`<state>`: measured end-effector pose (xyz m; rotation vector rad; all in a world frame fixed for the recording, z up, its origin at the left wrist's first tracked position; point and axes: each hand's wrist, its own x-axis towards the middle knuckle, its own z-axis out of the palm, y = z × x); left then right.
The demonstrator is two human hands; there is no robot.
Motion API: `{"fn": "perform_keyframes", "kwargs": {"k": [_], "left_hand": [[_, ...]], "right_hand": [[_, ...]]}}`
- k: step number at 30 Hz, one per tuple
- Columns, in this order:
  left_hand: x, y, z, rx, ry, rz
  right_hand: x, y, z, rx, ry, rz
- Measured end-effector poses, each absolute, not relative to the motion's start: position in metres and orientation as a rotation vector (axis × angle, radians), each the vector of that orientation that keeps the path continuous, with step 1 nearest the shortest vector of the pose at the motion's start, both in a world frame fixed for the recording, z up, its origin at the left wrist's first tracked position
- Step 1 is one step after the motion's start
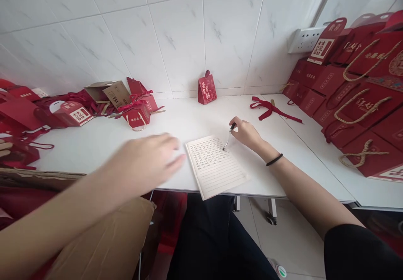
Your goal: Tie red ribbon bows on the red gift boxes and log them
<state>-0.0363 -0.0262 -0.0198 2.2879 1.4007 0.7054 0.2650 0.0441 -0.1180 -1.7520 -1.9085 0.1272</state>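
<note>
Right fingers (236, 123) grip a pen (226, 143); a cardboard box (103, 240) holds red material (27, 194)

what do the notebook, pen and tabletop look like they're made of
Notebook: matte, off-white paper, showing ruled lines. Pen: probably plastic, black-topped; its shiny lower part could be metal. Tabletop: smooth, evenly white, no visible grain, perhaps laminate or painted board.

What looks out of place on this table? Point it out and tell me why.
The notebook lies askew, its near corner jutting past the front edge of the white table. A dark red ribbon sprawls in a loose tangle on the tabletop, which looks untidy. No spill shows.
</note>
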Motion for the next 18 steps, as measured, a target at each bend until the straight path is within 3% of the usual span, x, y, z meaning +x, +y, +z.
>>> {"fn": "perform_keyframes", "kwargs": {"k": [4, 9, 15, 18], "left_hand": [[0.023, -0.003, -0.051, 2.231, 1.032, 0.595], [0.009, 0.025, -0.089, 2.119, 0.976, 0.338], [0.012, 0.023, -0.083, 2.031, 1.042, 0.303], [0.017, 0.021, -0.078, 2.177, 1.06, 0.015]], "right_hand": [[0.259, 0.034, -0.118, -1.677, -1.654, 0.302], [0.235, -0.009, -0.129, -1.343, -1.475, 0.665], [0.221, -0.023, -0.14, -1.284, -1.466, 0.802], [0.22, -0.021, -0.14, -1.255, -1.436, 0.861]]}}
